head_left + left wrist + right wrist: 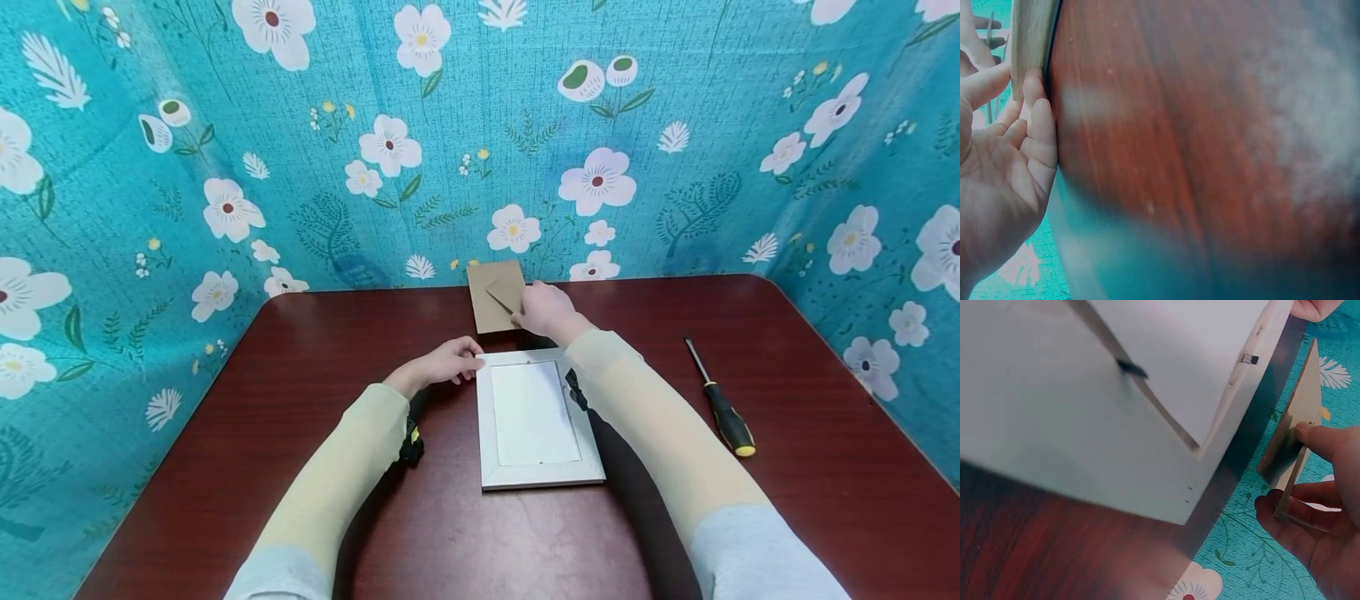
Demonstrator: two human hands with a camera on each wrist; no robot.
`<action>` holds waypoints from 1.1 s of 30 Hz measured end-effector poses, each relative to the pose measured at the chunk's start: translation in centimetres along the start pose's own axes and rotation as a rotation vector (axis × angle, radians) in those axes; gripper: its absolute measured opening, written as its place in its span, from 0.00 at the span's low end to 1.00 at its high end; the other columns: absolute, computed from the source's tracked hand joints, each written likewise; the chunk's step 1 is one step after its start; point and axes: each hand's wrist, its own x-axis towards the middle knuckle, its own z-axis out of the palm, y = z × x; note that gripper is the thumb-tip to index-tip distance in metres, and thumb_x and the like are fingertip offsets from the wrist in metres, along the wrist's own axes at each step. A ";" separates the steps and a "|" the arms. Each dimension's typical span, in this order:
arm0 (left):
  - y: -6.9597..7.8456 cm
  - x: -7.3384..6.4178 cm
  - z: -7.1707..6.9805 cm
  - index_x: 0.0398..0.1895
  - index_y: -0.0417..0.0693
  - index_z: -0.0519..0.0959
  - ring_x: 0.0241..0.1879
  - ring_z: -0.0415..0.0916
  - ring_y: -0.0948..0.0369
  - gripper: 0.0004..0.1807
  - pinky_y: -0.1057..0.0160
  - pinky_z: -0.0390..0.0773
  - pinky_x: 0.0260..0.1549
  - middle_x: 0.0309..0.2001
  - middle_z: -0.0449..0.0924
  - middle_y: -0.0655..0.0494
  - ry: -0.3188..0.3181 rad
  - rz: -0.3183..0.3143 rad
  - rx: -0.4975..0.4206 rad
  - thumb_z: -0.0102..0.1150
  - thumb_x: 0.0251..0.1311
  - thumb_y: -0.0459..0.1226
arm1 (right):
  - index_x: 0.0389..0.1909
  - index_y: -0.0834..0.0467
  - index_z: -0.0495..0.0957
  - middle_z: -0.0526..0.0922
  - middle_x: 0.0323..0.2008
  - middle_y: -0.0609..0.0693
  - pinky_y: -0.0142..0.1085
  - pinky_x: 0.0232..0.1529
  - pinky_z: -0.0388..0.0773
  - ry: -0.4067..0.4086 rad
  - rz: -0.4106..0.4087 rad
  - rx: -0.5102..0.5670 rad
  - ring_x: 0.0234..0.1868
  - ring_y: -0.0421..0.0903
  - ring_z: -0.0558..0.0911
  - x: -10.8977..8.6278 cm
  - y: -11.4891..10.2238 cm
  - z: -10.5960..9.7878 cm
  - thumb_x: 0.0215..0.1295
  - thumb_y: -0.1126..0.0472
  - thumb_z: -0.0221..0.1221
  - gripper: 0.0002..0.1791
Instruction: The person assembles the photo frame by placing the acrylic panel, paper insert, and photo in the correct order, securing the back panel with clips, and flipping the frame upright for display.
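Observation:
A white picture frame lies back side up on the table, a white sheet filling its opening. Small dark metal tabs stand along the inner edge in the right wrist view. My left hand pinches the frame's far left corner between thumb and fingers. Beyond the frame, my right hand grips the brown backing board by its stand leg. The right wrist view shows the thumb against the board and the fingers around the leg. The board is apart from the frame.
A screwdriver with a black and yellow handle lies right of my right forearm. The dark red wooden table ends at a turquoise flowered cloth at the back and sides.

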 end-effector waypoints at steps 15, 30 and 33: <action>0.0 -0.1 0.2 0.48 0.40 0.71 0.32 0.73 0.59 0.10 0.63 0.74 0.28 0.31 0.74 0.51 0.006 0.003 -0.001 0.53 0.70 0.37 | 0.30 0.61 0.78 0.74 0.32 0.55 0.39 0.30 0.75 0.084 -0.015 -0.009 0.29 0.49 0.75 -1.2 0.5 -1.7 0.64 0.48 0.63 0.18; 0.2 -0.3 0.1 0.48 0.41 0.71 0.33 0.72 0.58 0.10 0.63 0.74 0.30 0.32 0.74 0.51 0.007 -0.007 0.004 0.53 0.70 0.37 | 0.32 0.64 0.77 0.73 0.28 0.55 0.37 0.23 0.72 0.178 -0.029 0.026 0.26 0.49 0.74 -3.7 1.7 -3.2 0.60 0.49 0.63 0.20; 0.3 -0.3 0.2 0.48 0.41 0.71 0.34 0.73 0.58 0.10 0.63 0.74 0.30 0.33 0.74 0.50 0.007 -0.011 0.008 0.53 0.70 0.38 | 0.30 0.64 0.76 0.73 0.27 0.55 0.37 0.23 0.72 0.189 -0.036 0.033 0.26 0.49 0.74 -4.2 1.9 -3.5 0.60 0.49 0.63 0.19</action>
